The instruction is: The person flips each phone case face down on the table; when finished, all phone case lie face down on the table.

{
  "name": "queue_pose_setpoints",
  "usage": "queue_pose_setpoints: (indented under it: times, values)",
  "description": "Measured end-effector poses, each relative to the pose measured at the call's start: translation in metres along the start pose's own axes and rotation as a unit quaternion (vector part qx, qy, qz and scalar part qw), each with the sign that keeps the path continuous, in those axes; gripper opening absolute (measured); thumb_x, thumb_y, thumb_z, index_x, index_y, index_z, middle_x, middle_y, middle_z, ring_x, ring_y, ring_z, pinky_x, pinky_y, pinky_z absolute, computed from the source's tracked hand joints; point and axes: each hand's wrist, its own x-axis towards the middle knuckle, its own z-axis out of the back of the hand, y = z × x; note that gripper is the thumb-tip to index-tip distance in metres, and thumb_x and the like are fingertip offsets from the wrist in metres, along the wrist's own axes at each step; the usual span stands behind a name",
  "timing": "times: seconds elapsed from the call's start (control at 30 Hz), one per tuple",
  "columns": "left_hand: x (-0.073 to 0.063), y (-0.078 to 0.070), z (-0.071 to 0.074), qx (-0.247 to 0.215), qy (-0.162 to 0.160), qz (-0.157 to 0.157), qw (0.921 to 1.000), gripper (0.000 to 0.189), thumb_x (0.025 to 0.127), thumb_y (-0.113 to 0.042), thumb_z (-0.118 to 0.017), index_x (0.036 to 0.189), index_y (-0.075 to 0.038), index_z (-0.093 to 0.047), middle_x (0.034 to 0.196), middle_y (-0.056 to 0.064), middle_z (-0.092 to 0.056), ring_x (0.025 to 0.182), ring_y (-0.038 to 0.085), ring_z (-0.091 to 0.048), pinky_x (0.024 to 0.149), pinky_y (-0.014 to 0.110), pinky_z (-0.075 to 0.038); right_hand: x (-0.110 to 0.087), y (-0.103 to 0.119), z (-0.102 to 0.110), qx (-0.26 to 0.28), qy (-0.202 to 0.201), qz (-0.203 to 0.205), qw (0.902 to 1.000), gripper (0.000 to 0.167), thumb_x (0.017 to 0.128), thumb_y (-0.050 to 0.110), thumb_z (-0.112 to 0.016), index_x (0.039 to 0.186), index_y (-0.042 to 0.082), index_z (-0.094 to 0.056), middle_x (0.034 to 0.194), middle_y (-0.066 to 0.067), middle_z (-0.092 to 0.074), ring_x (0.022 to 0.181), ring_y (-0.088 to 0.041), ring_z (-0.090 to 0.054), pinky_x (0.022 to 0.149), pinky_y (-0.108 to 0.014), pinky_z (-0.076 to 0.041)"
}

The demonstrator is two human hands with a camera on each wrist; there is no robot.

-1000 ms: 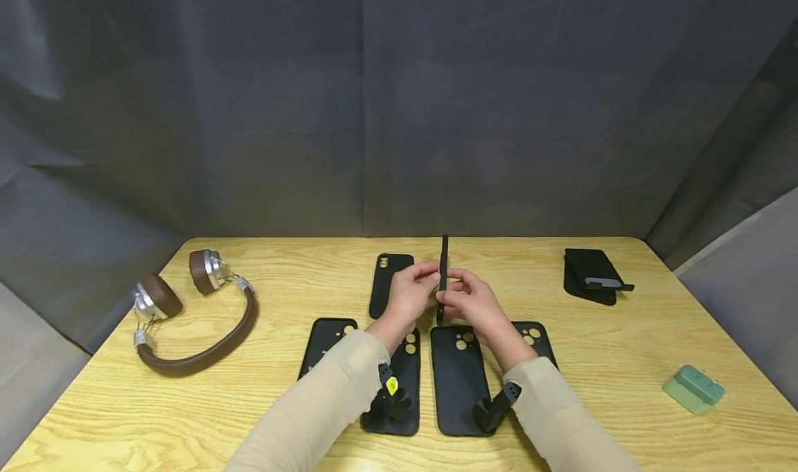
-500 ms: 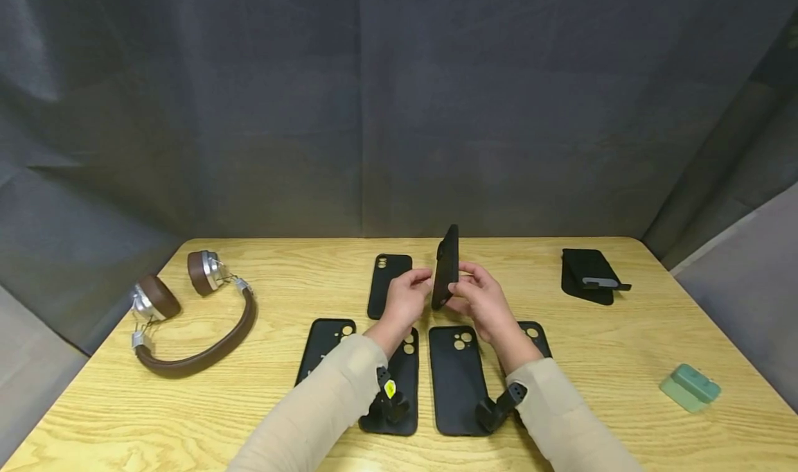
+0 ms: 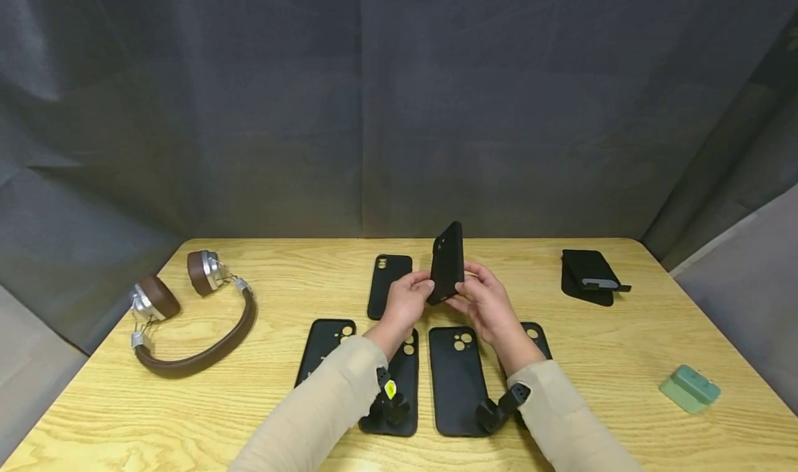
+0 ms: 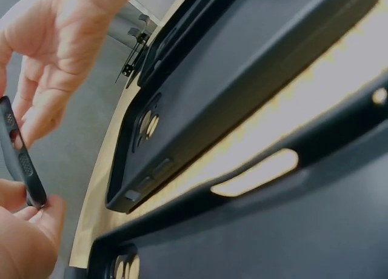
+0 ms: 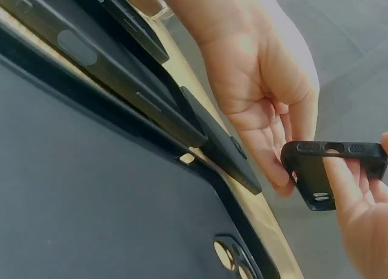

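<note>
Both hands grip a black phone case [image 3: 447, 264], raised above the table's middle and turned partly toward the head camera. The left hand [image 3: 404, 304] holds its lower left edge. At the lower right edge, the right hand [image 3: 489, 306] has its thumb in front and other fingers partly hidden behind. Speaker holes and a port cut-out show along the end of the held phone case [image 5: 333, 148] in the right wrist view. Beneath the arms lie several black phone cases, including one near the right wrist [image 3: 458, 389] and one partly covered by the left sleeve [image 3: 405, 368].
Another black phone case [image 3: 389, 285] lies behind the left hand. Brown headphones [image 3: 206, 354] rest at the left. A black folded item with a grey strip [image 3: 589, 274] sits at the back right, and a small green block-like object [image 3: 690, 389] at the right.
The held phone case has turned from edge-on to showing its broad face and has risen slightly. The left hand, apart from it half a second ago, now grips its edge.
</note>
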Motion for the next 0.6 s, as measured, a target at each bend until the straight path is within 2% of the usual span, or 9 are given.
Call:
queue_pose_setpoints:
  times: [0.07,0.17,0.23,0.37,0.47,0.6]
  values:
    - [0.001,0.001,0.001,-0.022,0.005,0.005,0.9997,0.035,0.094,-0.010,-0.053,0.127,0.001,-0.054,0.122,0.018,-0.059,0.112,0.024,-0.056,0.088,0.037,-0.047,0.000,-0.001,0.002,0.003,0.002,0.000,1.0000,0.047,0.086,-0.006,-0.040,0.132,-0.007,-0.031,0.117,-0.011,-0.045,0.090,-0.010,-0.063,0.074,-0.025,-0.053]
    - [0.002,0.004,0.002,-0.040,0.000,0.005,0.9992,0.035,0.092,-0.008,-0.055,0.126,0.002,-0.054,0.121,0.019,-0.059,0.108,0.023,-0.057,0.083,0.033,-0.049,0.001,-0.002,0.006,-0.009,0.003,0.001,0.9999,0.046,0.085,-0.008,-0.041,0.130,-0.008,-0.033,0.111,-0.008,-0.052,0.090,-0.010,-0.063,0.074,-0.025,-0.053]
    - [0.002,0.005,0.003,-0.046,-0.007,-0.001,0.9989,0.035,0.091,-0.007,-0.057,0.124,0.003,-0.055,0.119,0.020,-0.059,0.106,0.023,-0.058,0.080,0.031,-0.049,0.001,-0.003,0.009,-0.030,0.002,-0.001,0.9996,0.046,0.084,-0.009,-0.042,0.129,-0.009,-0.035,0.105,-0.003,-0.055,0.089,-0.008,-0.062,0.074,-0.025,-0.053]
    - [0.002,0.003,0.005,-0.049,-0.019,-0.011,0.9986,0.035,0.089,-0.005,-0.058,0.124,0.001,-0.056,0.120,0.019,-0.058,0.109,0.025,-0.056,0.084,0.031,-0.048,0.001,-0.001,0.016,-0.086,-0.001,-0.016,0.9962,0.051,0.082,-0.008,-0.045,0.132,-0.010,-0.035,0.101,-0.003,-0.053,0.084,-0.005,-0.060,0.075,-0.022,-0.052]
    - [0.002,0.000,0.007,-0.051,-0.023,-0.016,0.9983,0.036,0.089,-0.003,-0.058,0.125,0.000,-0.055,0.123,0.018,-0.056,0.114,0.027,-0.054,0.090,0.034,-0.047,0.001,0.002,0.021,-0.135,-0.008,-0.034,0.9902,0.053,0.083,-0.006,-0.046,0.135,-0.009,-0.035,0.104,-0.009,-0.049,0.080,-0.006,-0.058,0.075,-0.020,-0.052]
    - [0.003,-0.002,0.008,-0.049,-0.018,-0.021,0.9984,0.038,0.089,-0.001,-0.057,0.127,0.000,-0.054,0.123,0.017,-0.055,0.115,0.027,-0.054,0.092,0.033,-0.047,0.002,0.003,0.027,-0.203,-0.012,-0.050,0.9778,0.055,0.085,-0.003,-0.050,0.138,-0.007,-0.034,0.111,-0.017,-0.046,0.080,-0.008,-0.057,0.076,-0.021,-0.052]
